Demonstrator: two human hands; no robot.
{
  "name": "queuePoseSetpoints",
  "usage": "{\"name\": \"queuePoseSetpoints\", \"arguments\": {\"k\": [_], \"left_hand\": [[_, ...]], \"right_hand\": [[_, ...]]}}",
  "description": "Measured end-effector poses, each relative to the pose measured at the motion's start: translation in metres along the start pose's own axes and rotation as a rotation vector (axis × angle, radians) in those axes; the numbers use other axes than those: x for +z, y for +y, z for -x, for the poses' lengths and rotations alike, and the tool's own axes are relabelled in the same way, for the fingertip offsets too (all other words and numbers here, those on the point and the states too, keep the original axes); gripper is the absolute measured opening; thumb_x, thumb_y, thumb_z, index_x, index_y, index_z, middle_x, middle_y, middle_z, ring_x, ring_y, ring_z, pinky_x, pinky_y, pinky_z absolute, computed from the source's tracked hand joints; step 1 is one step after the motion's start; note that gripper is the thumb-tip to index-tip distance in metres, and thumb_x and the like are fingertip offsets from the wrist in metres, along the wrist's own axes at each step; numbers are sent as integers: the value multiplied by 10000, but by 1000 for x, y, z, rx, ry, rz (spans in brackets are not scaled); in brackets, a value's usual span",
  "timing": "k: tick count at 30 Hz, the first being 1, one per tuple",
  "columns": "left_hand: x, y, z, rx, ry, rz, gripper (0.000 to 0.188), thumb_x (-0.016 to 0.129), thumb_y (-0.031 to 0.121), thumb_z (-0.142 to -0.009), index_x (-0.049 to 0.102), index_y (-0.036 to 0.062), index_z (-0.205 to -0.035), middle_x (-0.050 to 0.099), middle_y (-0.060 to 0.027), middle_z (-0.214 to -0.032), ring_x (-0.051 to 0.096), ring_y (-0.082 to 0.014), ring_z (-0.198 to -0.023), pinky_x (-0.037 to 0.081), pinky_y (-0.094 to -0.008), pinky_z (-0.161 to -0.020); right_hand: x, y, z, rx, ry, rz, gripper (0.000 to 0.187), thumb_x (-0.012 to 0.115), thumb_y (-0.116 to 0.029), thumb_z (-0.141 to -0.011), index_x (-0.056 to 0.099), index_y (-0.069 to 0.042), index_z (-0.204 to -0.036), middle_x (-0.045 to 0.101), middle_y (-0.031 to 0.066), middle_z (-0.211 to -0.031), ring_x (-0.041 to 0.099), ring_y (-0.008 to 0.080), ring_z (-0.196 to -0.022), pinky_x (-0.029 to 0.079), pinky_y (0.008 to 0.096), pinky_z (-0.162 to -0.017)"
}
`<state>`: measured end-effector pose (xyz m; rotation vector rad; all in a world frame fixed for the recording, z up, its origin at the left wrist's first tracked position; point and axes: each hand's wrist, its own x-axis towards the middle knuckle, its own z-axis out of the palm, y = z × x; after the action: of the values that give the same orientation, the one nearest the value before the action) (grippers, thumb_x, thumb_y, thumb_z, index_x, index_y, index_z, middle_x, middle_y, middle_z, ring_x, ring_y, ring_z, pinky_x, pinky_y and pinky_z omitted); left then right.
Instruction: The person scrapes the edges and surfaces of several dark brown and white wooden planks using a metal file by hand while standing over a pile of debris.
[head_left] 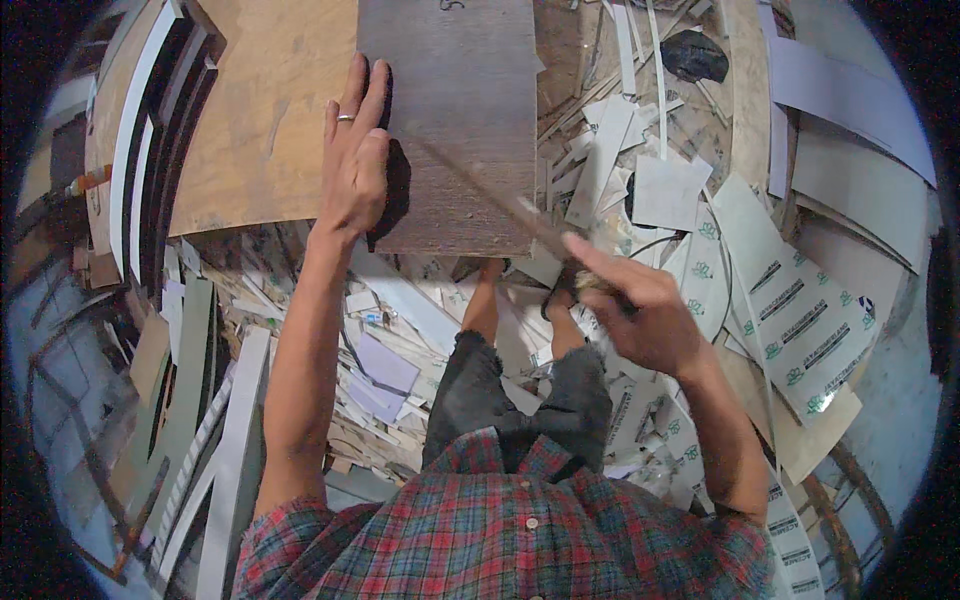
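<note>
One view, from the head: left hand (355, 165) laid flat, fingers straight and close together, gripping nothing, along the left edge of a dark brown rectangular wooden board (460, 90); right hand (645, 310) curled around the handle end of a long thin brown blade-like tool (532, 220), blurred, probably a saw. Board at upper centre, just beside a broad tan plywood sheet (270, 110). Blade slanting over the board, tip toward the left hand; contact with the wood impossible to tell. For good work, press down firmly, hold fingers clear of the tip's line, stroke lightly and evenly at one angle, and mind footing among white and lilac panel scraps (380, 375) below.
</note>
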<state>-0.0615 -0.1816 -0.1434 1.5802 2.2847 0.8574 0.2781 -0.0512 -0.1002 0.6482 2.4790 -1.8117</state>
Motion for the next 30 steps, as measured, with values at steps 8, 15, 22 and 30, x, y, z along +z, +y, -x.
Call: {"name": "queuePoseSetpoints", "arguments": {"k": [8, 15, 22, 30], "left_hand": [[-1, 6, 0, -28, 30, 20, 663, 413, 338, -970, 428, 88, -1583, 300, -211, -1675, 284, -392, -1543, 121, -558, -1256], [1, 107, 41, 315, -225, -165, 567, 779, 296, -824, 666, 129, -1353, 558, -137, -1477, 523, -351, -1344, 391, -505, -1111], [17, 100, 52, 445, -122, 45, 237, 772, 36, -813, 755, 124, -1032, 735, -61, -1139, 665, -266, -1017, 502, -410, -865], [-19, -25, -130, 343, -39, -11, 399, 712, 244, -933, 679, 82, -1297, 607, -219, -1389, 588, -396, -1270, 454, -476, -1069]], "right_hand": [[-7, 6, 12, -102, 159, 46, 561, 658, -104, -941, 544, -65, -1489, 744, 171, -1113, 735, 310, -918, 572, 400, -840], [-36, 11, 98, 502, 599, -442, 595, 574, -176, -982, 467, -69, -1558, 577, -8, -805, 513, 68, -579, 440, 248, -516], [51, 21, 146, 410, 718, -509, 703, 604, -99, -987, 306, -54, -1623, 581, 6, -798, 505, 58, -544, 443, 227, -495], [154, -69, 105, 207, 489, 224, 586, 814, -80, -796, 671, -111, -1363, 655, 105, -963, 666, 234, -718, 559, 336, -619]]}}
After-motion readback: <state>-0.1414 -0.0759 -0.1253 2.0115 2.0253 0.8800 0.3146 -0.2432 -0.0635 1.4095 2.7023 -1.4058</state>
